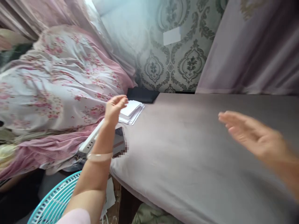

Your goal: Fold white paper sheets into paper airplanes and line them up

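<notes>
1. A person's left hand [115, 107], seen from a head-worn camera, reaches forward over the left edge of a flat surface covered in smooth grey-mauve cloth [187, 149]. The fingers are loosely spread and slightly curled, gripping nothing.
2. Just beyond the left fingertips lies a small stack of white paper sheets [132, 111], slightly fanned, at the far left corner of the covered surface. The fingertips are at the stack's near edge; the blur makes it unclear whether they touch it.
3. A pale translucent bangle [100, 157] circles the left wrist.
4. Below the left forearm, a dark smartphone [119, 141] lies at the surface's left edge, with a long white flat object [90, 141] just beside it, partly hidden by the arm.
5. The right hand [249, 133] hovers above the right part of the surface, well apart from the paper. It is blurred, flat and open with fingers extended leftward, holding nothing.
6. Behind the paper stack sits a dark rectangular object [142, 95] against the wall.
7. To the left lies rumpled white bedding with pink flowers [58, 81].
8. A turquoise wire fan grille [51, 202] shows at the lower left.
9. Grey damask wallpaper [173, 65] and a mauve curtain [252, 49] fill the background.
</notes>
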`<state>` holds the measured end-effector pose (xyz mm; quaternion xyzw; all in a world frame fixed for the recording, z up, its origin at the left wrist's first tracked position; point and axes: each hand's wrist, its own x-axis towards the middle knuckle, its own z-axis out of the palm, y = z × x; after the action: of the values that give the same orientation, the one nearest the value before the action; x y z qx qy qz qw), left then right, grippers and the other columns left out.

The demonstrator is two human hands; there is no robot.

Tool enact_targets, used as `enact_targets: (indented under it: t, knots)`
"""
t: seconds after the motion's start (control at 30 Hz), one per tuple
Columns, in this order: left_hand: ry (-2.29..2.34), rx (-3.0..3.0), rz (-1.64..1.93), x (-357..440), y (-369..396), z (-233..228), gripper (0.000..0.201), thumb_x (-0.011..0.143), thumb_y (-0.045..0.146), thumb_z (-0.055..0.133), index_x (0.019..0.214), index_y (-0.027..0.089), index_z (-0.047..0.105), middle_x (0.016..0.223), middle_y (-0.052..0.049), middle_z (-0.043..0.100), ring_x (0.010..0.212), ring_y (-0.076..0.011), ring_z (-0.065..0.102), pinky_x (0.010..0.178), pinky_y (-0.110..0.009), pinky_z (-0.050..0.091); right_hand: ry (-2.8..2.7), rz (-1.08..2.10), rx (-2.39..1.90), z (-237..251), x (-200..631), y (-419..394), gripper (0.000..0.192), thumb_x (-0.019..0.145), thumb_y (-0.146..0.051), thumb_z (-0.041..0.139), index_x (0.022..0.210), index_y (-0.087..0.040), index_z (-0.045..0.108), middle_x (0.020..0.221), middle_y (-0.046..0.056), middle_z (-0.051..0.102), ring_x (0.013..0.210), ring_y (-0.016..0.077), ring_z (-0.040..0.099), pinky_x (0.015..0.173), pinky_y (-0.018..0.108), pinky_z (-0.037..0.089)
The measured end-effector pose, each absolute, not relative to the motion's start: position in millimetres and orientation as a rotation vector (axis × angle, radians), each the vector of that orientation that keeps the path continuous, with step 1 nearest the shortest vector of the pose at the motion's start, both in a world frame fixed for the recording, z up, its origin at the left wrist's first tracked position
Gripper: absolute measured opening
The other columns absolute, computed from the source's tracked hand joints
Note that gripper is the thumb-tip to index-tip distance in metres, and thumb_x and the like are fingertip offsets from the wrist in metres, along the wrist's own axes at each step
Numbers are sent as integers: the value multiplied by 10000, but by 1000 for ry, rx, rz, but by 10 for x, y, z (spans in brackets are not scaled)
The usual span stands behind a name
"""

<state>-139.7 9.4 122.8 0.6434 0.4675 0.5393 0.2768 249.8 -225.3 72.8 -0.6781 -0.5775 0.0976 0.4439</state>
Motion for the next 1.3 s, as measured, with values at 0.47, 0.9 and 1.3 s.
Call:
enact_targets:
  t: [0.47, 0.9, 1.3]
  knots:
    - [1633, 2125, 503, -1965, 1158, 533, 703, 529, 391, 795, 1172, 166, 617, 1351, -97, 538, 1260, -288, 479, 1073, -339, 369, -1932, 54, -1896, -593, 2478, -1741, 581, 930, -558, 336, 1389, -212, 421, 1397, 78, 515, 1272, 290, 472, 1050, 504, 394]
    - [1650, 2153, 124, -2090, 1368, 556, 877, 573, 431, 761, 1356, 216, 429, 1463, -92, 429, 1298, -266, 457, 1079, -344, 368, -1955, -17, -1872, -630, 2506, -1715, 549, 926, -560, 332, 1315, -227, 529, 1383, 48, 538, 1265, 289, 495, 1011, 513, 445]
    - [1592, 2117, 193, -2130, 1285, 749, 797, 557, 456, 774, 1266, 179, 539, 1372, -98, 537, 1219, -284, 534, 1008, -320, 448, -1941, 61, -1871, -527, 2468, -1726, 519, 941, -536, 312, 1257, -234, 591, 1385, 47, 536, 1278, 268, 483, 1042, 488, 414]
